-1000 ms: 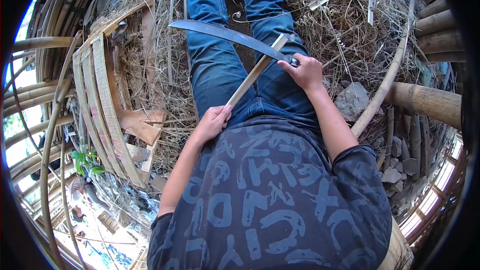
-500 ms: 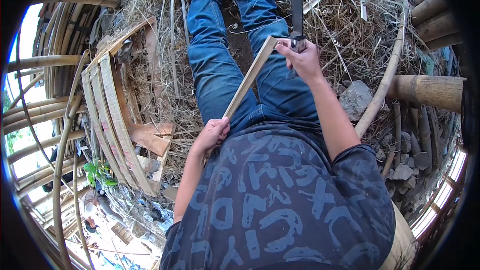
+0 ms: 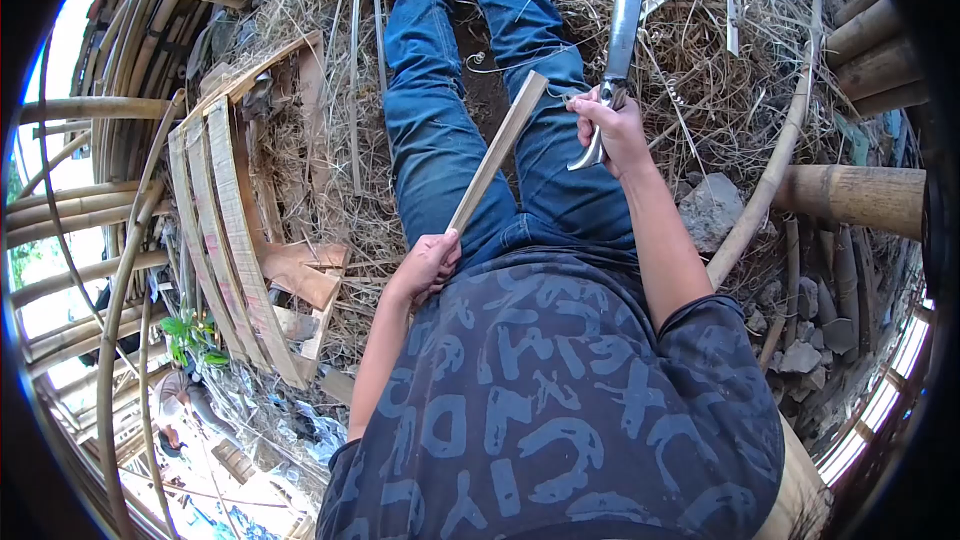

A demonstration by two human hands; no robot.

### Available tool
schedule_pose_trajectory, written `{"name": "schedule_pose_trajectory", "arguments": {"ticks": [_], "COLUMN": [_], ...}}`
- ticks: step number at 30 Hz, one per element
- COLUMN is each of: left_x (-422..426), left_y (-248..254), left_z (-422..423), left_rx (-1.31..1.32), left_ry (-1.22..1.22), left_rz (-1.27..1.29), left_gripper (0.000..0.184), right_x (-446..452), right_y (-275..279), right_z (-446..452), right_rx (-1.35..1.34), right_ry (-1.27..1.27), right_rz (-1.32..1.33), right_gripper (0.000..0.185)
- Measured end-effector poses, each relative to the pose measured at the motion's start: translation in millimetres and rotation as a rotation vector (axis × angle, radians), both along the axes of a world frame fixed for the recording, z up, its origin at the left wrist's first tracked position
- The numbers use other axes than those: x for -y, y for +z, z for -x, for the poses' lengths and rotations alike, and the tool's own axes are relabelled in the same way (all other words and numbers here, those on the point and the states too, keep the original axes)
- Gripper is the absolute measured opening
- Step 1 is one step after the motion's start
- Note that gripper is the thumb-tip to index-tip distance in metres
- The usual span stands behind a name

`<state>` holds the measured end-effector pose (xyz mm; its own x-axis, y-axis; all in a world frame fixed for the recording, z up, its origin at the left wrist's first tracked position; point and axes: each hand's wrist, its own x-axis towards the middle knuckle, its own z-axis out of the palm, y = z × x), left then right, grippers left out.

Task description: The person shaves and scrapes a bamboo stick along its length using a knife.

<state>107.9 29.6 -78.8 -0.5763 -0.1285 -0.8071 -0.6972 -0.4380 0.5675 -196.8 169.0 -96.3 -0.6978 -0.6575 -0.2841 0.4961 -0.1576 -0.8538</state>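
Observation:
My left hand (image 3: pixel 428 262) is closed round the lower end of a squared bamboo strip (image 3: pixel 500 150), close to my waist. The strip slants up and right across my thighs, its far end free. My right hand (image 3: pixel 612 128) grips the handle of a machete (image 3: pixel 627 15), whose long metal blade points away from me past my leg. A curved metal handle end (image 3: pixel 590 155) sticks out below my fist. The strip's far end and my right hand are a small distance apart.
Dry shavings (image 3: pixel 710 70) cover the ground around my legs. A slatted wooden frame (image 3: pixel 215 230) lies at left, with bamboo railings beyond. A bent pole (image 3: pixel 775 170), a rock (image 3: pixel 712 212) and a thick bamboo (image 3: pixel 855 195) are at right. Another person (image 3: pixel 180 405) is at lower left.
My right hand has shifted slightly right, away from the strip's far end. The machete has turned, so its blade now leans right and shows its shiny flat. My left hand keeps its hold.

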Motion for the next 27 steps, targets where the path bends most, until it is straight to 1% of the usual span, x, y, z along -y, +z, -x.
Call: {"name": "schedule_pose_trajectory", "arguments": {"ticks": [2,5,8,14,21,27], "left_x": [-0.2,0.1,0.2,2.8,2.7,4.3], "left_y": [-0.5,1.6,3.2,-4.6,-5.2,-6.5], "left_z": [1.0,3.4,4.1,2.1,3.2,2.3], "left_rx": [0.027,0.025,0.02,0.018,0.02,0.036], "left_ry": [-0.02,-0.028,-0.032,-0.07,-0.063,-0.03], "left_rz": [0.012,0.005,-0.007,-0.008,-0.009,-0.044], "left_gripper": [0.047,0.047,0.048,0.048,0.049,0.048], "right_x": [2.9,4.5,4.8,6.2,0.4,-5.8], "right_y": [5.6,9.1,-1.9,2.3,-6.2,-8.7], "right_z": [-1.3,-2.7,-4.4,-7.5,-0.2,9.4], "right_rx": [0.034,0.048,0.069,0.121,0.159,0.252], "right_ry": [0.006,0.036,0.042,-0.015,-0.057,-0.076], "right_rz": [-0.027,-0.038,0.005,0.038,0.071,0.128], "right_gripper": [0.017,0.018,0.02,0.02,0.019,0.017]}}
